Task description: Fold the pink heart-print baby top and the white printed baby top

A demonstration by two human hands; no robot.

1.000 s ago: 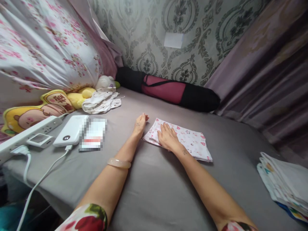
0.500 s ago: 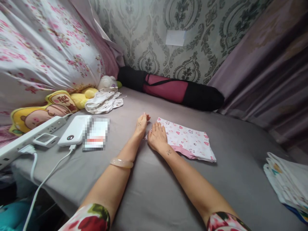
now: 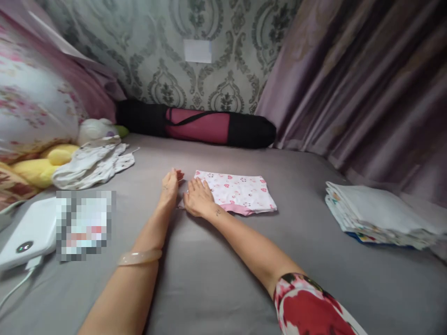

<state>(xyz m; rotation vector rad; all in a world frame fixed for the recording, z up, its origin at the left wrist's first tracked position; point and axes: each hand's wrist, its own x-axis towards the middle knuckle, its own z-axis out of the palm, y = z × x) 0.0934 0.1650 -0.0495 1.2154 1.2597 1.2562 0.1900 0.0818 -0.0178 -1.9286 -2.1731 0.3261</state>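
The right hand (image 3: 199, 197), open and flat, has slid to the left end of the folded cloth (image 3: 240, 190) on the bed (image 3: 209, 279), uncovering its middle; the left hand (image 3: 169, 188) is beside it, grip unclear.

A home bedroom, with curtains (image 3: 300, 83) and plush toys (image 3: 45, 165)

And the view swings — the folded cloth (image 3: 244, 191) slides left to mid-frame, the stack (image 3: 377, 211) moves in from the right edge, and the power strip drops out at left! The right hand (image 3: 199, 197) has shifted from the cloth's patterned middle to its left end — pink trim (image 3: 239, 209) now showing.
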